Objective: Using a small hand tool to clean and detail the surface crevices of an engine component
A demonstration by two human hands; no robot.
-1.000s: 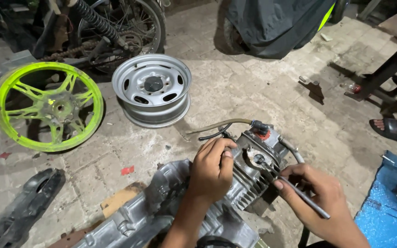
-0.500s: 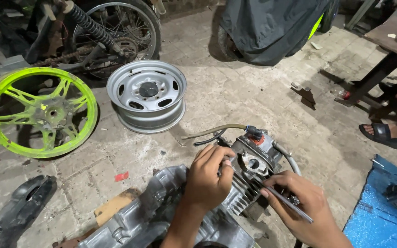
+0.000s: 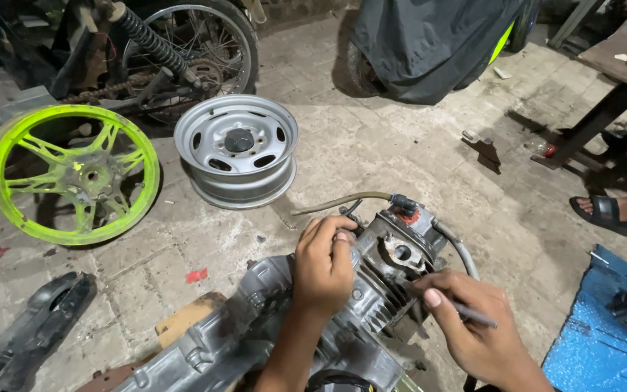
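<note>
Head view shows a grey motorcycle engine (image 3: 277, 334) lying on the paved floor (image 3: 400, 160), its finned cylinder head (image 3: 393, 276) tilted upward, greasy, with hoses attached. Left hand (image 3: 324, 265) curls over the head's top edge, its grip closed against the metal. Right hand (image 3: 480, 327) pinches a thin metal tool (image 3: 466, 312), grip pressed together, tip at the cylinder fins.
</note>
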